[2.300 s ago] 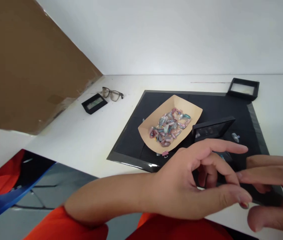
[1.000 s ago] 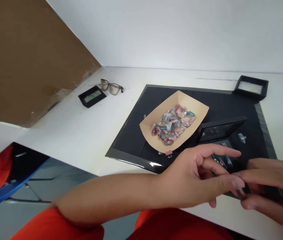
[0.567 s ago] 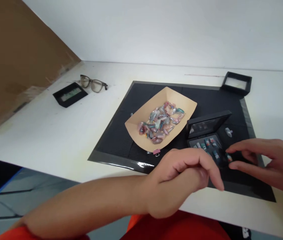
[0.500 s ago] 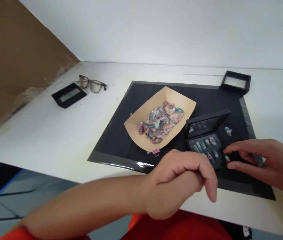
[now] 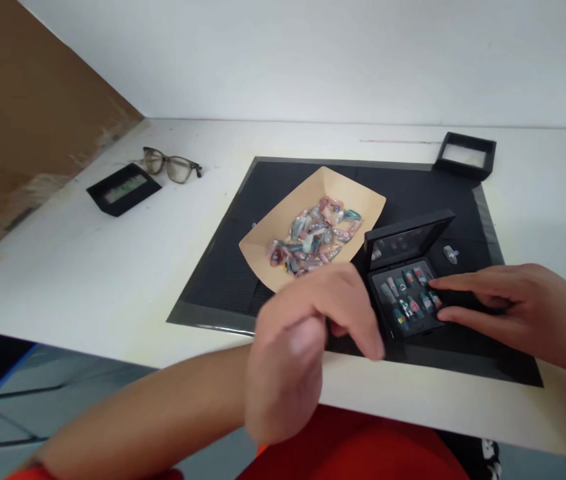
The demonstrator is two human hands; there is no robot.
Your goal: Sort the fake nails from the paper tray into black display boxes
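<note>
An open black case [image 5: 403, 333] with a clear-windowed lid [image 5: 407, 241] stands on the dark mat. Several decorated false nails lie in rows inside it. My right hand [image 5: 517, 313] reaches in from the right, its thumb and index fingertip on either side of a colourful false nail [image 5: 435, 299] at the case's right side. My left hand [image 5: 313, 340] hovers in front of the tan paper tray [image 5: 257, 250], fingers curled and wrist bent, nothing visible in it. Wrapped nails [image 5: 323, 233] are heaped in the tray, its near end partly hidden by that hand.
A single loose nail [image 5: 451, 255] lies on the black mat [image 5: 217, 267] beside the case. A black-framed box [image 5: 467, 157] sits at the mat's back right corner. Eyeglasses [image 5: 173, 165] and another black box [image 5: 123, 190] are at the left, near a brown panel [image 5: 27, 100].
My right hand has brought the colourful nail from just outside the case's right edge into the case. My left hand has drawn back leftward, uncovering the case's near part. The view has shifted slightly.
</note>
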